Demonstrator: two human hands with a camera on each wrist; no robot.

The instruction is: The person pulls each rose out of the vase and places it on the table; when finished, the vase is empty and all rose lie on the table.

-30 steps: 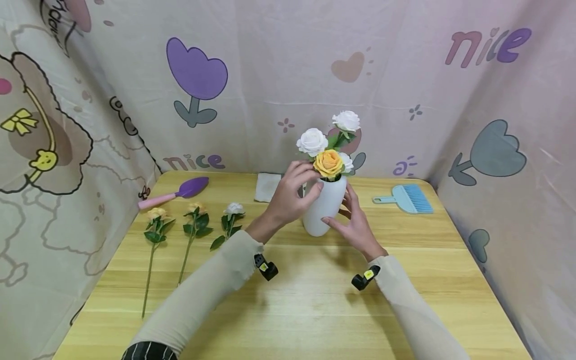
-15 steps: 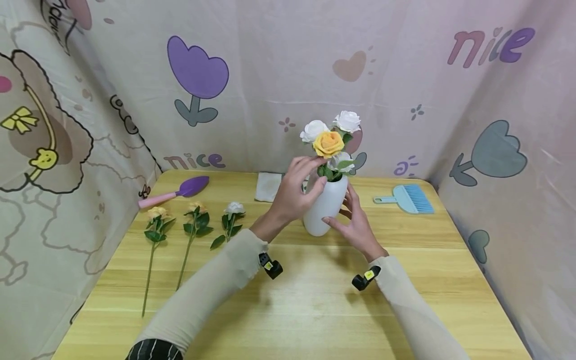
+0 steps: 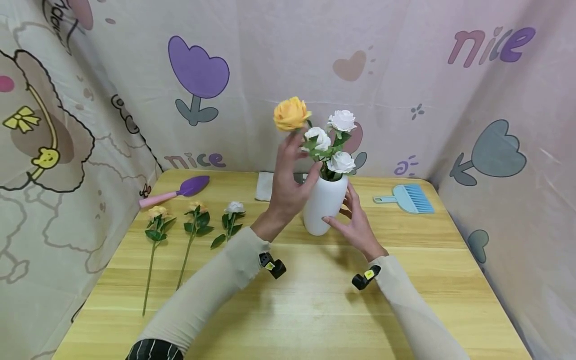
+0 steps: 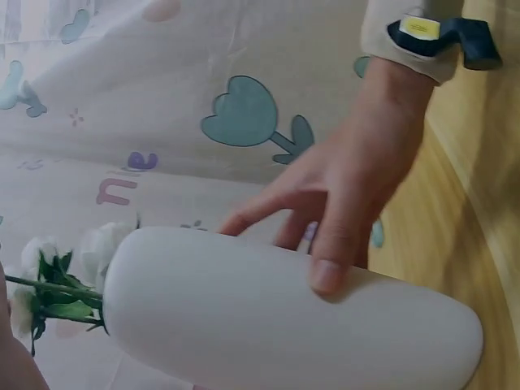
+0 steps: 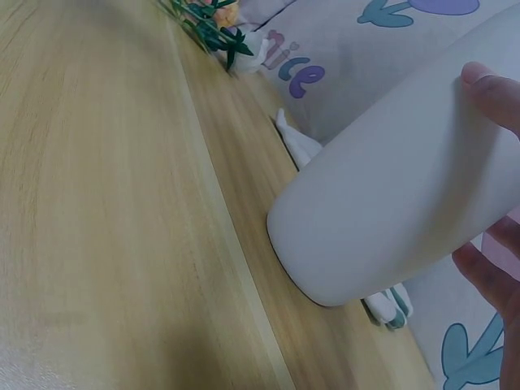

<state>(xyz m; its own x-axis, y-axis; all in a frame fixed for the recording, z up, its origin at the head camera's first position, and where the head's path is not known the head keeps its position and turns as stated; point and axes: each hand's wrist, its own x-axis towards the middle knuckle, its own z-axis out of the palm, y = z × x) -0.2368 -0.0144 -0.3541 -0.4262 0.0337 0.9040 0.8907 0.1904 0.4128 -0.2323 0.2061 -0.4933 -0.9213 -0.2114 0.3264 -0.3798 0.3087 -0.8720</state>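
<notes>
A white vase (image 3: 325,205) stands on the wooden table, bearing several roses. My right hand (image 3: 357,227) holds its side, thumb on the front and fingers round the back; the right wrist view shows this grip on the vase (image 5: 382,187) close up. At the mouth, my left hand (image 3: 288,180) pinches the stem of a yellow rose (image 3: 290,114), whose bloom rises above the fingertips. That stem (image 4: 49,284) runs out of the vase mouth toward the hand in the left wrist view. White roses (image 3: 341,162) with green leaves lean beside it.
Left on the table lie two yellow roses (image 3: 157,212) (image 3: 196,207) and a white rose (image 3: 235,208). A purple-bladed trowel (image 3: 193,186) with a pink handle lies behind them. A white cloth (image 3: 264,186) is behind the vase, a blue brush (image 3: 407,199) to the right. A printed curtain (image 3: 270,60) encloses the table.
The yellow rose has risen from the vase mouth and swung left, with my left hand's fingers lifting too. White roses shifted slightly. My right hand and the vase stay in place.
</notes>
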